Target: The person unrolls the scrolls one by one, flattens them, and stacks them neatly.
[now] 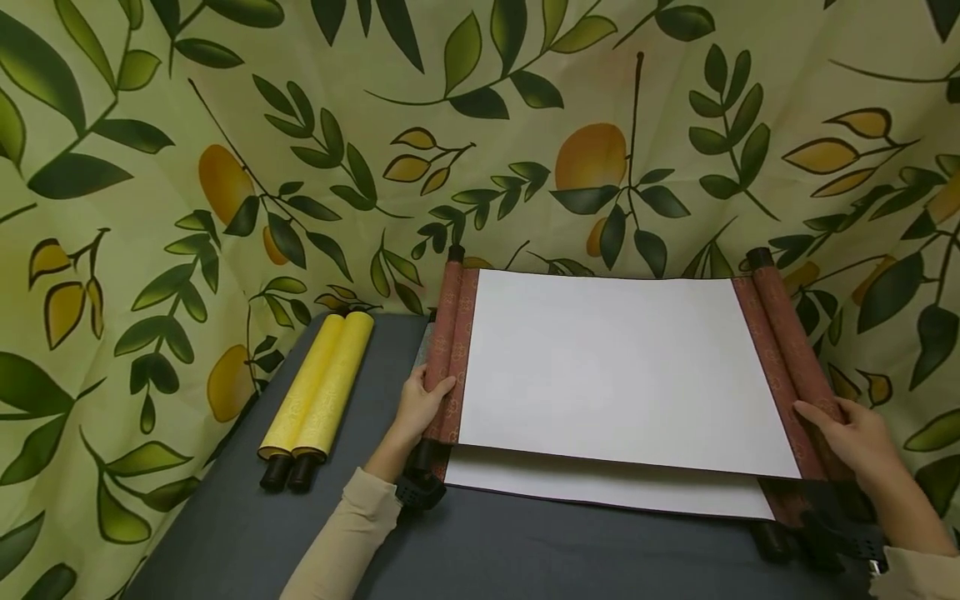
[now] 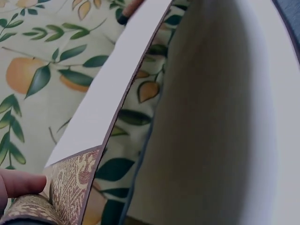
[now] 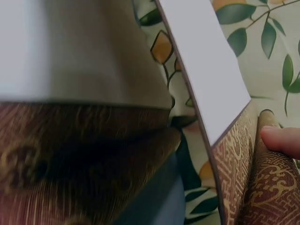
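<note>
A red-brocade scroll with a blank white sheet is held unrolled above the table. My left hand grips its left roller, thumb over the brocade border. At the other end my right hand grips the right roller, its thumb lying on the patterned cloth in the right wrist view. Beneath is a second white scroll, its front strip showing and the rest hidden by the raised one. Both wrist views show a gap between the two sheets.
Two rolled yellow scrolls with black end knobs lie side by side on the left of the dark grey table. Leaf-and-fruit patterned cloth hangs behind the table and along its sides.
</note>
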The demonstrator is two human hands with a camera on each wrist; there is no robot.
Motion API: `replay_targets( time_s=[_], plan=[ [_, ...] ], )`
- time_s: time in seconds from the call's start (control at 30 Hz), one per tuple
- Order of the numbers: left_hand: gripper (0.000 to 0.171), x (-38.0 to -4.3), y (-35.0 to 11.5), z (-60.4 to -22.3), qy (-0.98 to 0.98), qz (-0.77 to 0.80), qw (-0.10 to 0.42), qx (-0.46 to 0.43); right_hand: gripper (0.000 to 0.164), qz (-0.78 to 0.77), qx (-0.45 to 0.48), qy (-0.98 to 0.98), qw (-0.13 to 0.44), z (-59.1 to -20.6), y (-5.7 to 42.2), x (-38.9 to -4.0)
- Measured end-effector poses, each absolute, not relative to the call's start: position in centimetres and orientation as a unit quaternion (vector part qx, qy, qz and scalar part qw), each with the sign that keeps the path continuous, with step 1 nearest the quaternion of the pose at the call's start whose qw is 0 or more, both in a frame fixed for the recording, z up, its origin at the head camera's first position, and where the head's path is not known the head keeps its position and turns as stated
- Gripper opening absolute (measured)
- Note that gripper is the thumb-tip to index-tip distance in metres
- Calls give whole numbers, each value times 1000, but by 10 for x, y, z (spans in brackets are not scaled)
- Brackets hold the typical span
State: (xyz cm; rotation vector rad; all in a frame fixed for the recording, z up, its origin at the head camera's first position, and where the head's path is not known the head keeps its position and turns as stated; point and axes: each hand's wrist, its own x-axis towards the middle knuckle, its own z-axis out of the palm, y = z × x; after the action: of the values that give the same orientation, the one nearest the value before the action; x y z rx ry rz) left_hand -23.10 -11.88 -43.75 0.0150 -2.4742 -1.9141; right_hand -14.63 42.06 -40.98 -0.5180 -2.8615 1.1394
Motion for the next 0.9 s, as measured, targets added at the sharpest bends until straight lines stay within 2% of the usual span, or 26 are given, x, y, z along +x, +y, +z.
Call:
replay_targets(
  time_s=[0.37,0.6,0.9],
  plan=[
    [57,-221,-96,-449,-790,-613,-1,-11,82,323,-193,-926,5,-430,441,-135],
    [58,-218,-89,-458,-795,-606,-8,-4,87,331,-219,-916,-59,-440,449,-132],
    [63,-217,-86,-462,-803,-597,-10,4,88,325,-207,-921,-63,-450,460,-134]
  ],
)
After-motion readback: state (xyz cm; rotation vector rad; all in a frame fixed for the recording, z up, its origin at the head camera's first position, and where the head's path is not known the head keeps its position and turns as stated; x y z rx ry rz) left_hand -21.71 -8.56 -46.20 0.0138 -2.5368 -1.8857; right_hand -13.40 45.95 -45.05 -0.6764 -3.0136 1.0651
